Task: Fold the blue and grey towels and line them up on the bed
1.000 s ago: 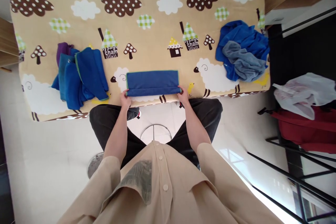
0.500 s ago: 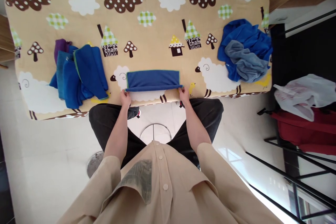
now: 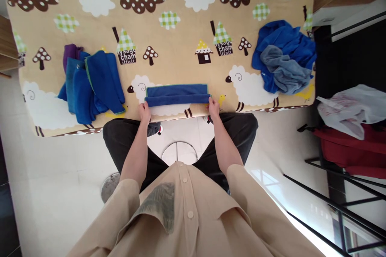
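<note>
A blue towel [image 3: 177,98] with green edging lies along the near side of the patterned cover, its front part folded over toward the far side as a band. At its left front corner, my left hand [image 3: 144,111] pinches the folded edge. My right hand [image 3: 214,107] grips the matching corner on the right. The towel's far strip shows behind the band. To the left lie several folded blue towels [image 3: 102,78] with a purple one [image 3: 71,55] among them. On the right is a crumpled heap of blue cloth [image 3: 276,34] with a grey-blue cloth [image 3: 285,70] on top.
The bed-like surface has a beige cover [image 3: 181,56] printed with sheep and clouds. A white plastic bag [image 3: 352,106] rests on red fabric [image 3: 346,150] at the right, beside a black metal frame [image 3: 337,204]. A round stool seat [image 3: 110,186] shows at lower left.
Both hands have carried the towel's near edge farther over, away from me. The folded band is wider now, and less of the far strip shows.
</note>
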